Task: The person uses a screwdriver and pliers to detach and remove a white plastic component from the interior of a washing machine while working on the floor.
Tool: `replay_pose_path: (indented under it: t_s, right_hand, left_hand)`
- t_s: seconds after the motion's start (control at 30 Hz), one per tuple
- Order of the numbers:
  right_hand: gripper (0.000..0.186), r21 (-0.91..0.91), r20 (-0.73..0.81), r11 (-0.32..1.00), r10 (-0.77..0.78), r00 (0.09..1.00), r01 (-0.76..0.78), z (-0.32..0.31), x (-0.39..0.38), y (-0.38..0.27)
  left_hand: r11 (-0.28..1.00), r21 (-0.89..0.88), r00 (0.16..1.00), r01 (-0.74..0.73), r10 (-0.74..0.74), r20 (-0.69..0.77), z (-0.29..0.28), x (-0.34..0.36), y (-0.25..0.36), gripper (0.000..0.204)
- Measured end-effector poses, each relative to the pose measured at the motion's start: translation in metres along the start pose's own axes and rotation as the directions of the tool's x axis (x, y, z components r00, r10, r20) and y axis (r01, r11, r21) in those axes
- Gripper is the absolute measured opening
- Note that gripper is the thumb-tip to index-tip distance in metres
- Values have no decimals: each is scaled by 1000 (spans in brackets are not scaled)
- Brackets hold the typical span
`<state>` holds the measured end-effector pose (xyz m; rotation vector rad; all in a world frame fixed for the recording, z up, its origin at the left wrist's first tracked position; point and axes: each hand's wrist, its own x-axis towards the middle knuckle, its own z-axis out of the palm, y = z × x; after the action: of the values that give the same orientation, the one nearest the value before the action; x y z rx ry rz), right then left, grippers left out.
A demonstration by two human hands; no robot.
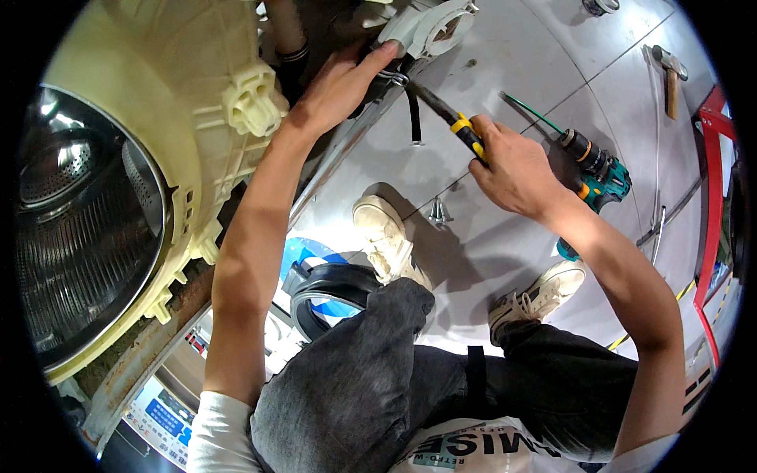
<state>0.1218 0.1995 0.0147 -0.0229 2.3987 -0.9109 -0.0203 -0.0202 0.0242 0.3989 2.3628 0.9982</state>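
My right hand is closed around the yellow-and-black handle of a screwdriver. Its dark shaft slants up and left, the tip meeting a small metal clamp. My left hand grips around a black part beside that clamp; its thumb presses near a white plastic housing with a round opening. What the left fingers wrap is mostly hidden. From near the clamp a black strap-like piece hangs down. Left of my left forearm stands a cream plastic washing machine tub with a steel drum inside.
A teal cordless drill with a long green bit lies right of my right hand. Several bolts stand on the tiled floor. By my shoe rests a black rubber ring. Farther right are a hammer and a red metal frame.
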Motion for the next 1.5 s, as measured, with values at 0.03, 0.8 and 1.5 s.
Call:
replay_pose_path:
  t_s: [0.03,0.8,1.5]
  right_hand:
    - [44,26,9,999,18,1000,-19,-2,0,0]
    - [47,-10,-138,999,-40,990,39,5,15,1]
    - [43,-10,-189,996,-88,978,88,10,18,4]
  left_hand:
    - [1000,-5,1000,11,-11,7,-1,-1,5,65]
    - [998,-45,999,-44,44,1,2,1,0,64]
    - [999,-43,1000,-23,22,-6,1,4,-5,64]
